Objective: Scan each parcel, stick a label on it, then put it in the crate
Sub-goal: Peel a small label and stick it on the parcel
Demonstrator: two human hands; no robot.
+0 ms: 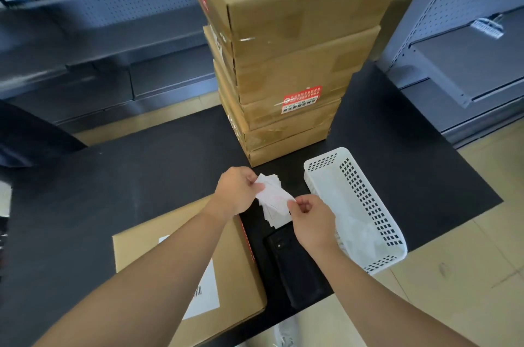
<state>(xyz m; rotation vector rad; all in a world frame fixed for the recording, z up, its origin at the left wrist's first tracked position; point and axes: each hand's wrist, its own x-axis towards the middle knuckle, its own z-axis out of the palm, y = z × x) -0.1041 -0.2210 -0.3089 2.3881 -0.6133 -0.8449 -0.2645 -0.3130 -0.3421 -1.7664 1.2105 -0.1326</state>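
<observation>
A flat cardboard parcel (158, 256) with a white barcode label (205, 290) lies on the black table (113, 176) under my left forearm. Just beyond it, both hands hold a white label sheet (273, 195) above a small pile of similar sheets (275, 216). My left hand (236, 190) pinches the sheet's upper left corner. My right hand (310, 219) pinches its lower right edge. A black handheld scanner (295, 264) rests on the table below my right wrist. A tall stack of several cardboard parcels (283, 63) rises behind the hands.
A white perforated plastic basket (368, 205) with crumpled white paper inside sits at the right, reaching the table's edge. Grey metal shelving (113, 20) stands behind on the left and more shelving (467, 49) on the right. Beige floor tiles (467, 275) show at the right.
</observation>
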